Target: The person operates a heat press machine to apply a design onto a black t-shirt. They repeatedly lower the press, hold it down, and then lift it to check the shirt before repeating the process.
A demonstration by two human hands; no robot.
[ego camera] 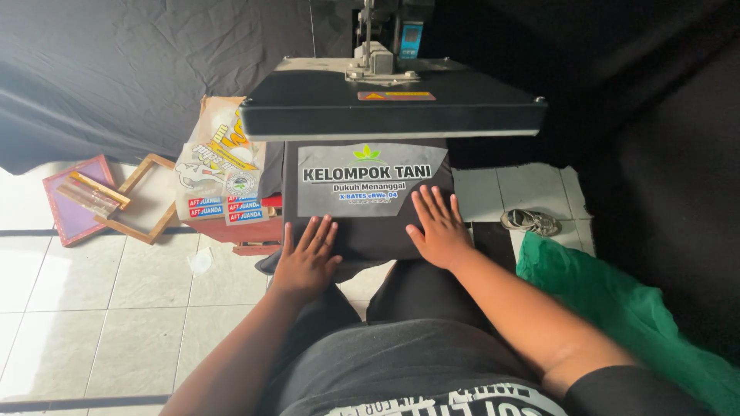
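Both hands flat, fingers spread, gripping nothing: left hand [307, 258] & right hand [439, 226] press 1 dark shirt [370, 231] w/ 1 grey transfer sheet [368, 181] under 1 raised heat-press platen [389, 104].

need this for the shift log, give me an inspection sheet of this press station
surface: lower platen of the heat press, covered by a dark garment
job's things: grey printed transfer sheet lying flat on the garment, upper plate raised above it
clutter: printed sheets stacked left of the press; wooden frames on the floor
grippers: left hand flat on the garment below the transfer; right hand flat at the transfer's lower right edge
cables: nothing seen
surroundings: white floor tiles, black backdrop cloth, green cloth, a shoe
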